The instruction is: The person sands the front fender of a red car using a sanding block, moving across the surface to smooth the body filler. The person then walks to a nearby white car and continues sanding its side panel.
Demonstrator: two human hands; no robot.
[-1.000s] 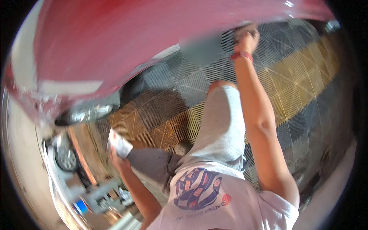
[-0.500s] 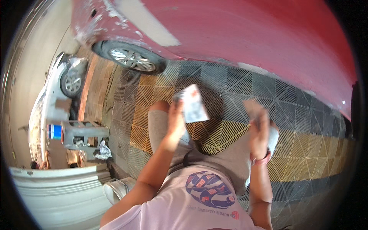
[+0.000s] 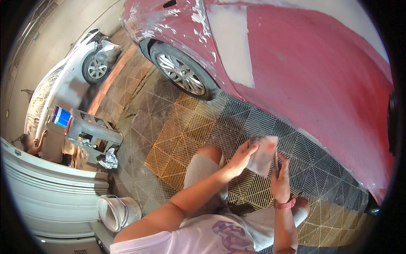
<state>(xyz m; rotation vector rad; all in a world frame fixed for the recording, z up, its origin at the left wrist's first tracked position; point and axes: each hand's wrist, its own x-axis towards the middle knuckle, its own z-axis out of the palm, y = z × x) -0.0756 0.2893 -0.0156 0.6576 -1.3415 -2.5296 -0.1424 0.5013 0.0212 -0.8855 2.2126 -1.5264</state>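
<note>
My left hand (image 3: 242, 160) grips a thin, pale, flat mixing board (image 3: 263, 157) by its left edge, thumb on top. A reddish-orange spot and a greyish smear show on the board. My right hand (image 3: 280, 183) is closed round a thin flat spreader (image 3: 276, 162), seen nearly edge-on and upright against the board's right edge. Whether the two touch I cannot tell. Beyond my hands stands a red car (image 3: 292, 72) with a pale filler patch (image 3: 232, 44) on its side and white smears round the wheel arch. Its silver-spoked wheel (image 3: 182, 72) is at upper left.
A white bucket (image 3: 132, 211) stands at lower left. Past it are a grey stool-like stand (image 3: 94, 132) with a blue-and-white container (image 3: 60, 116) and crumpled plastic (image 3: 109, 159). A white car (image 3: 69, 86) and another person (image 3: 36, 146) are farther left. Grid tiles (image 3: 169, 148) cover the floor.
My view has swung, so the red car's wheel and pale patch sit farther right. My hands have come together, bringing the board close to the spreader, which has turned edge-on.
</note>
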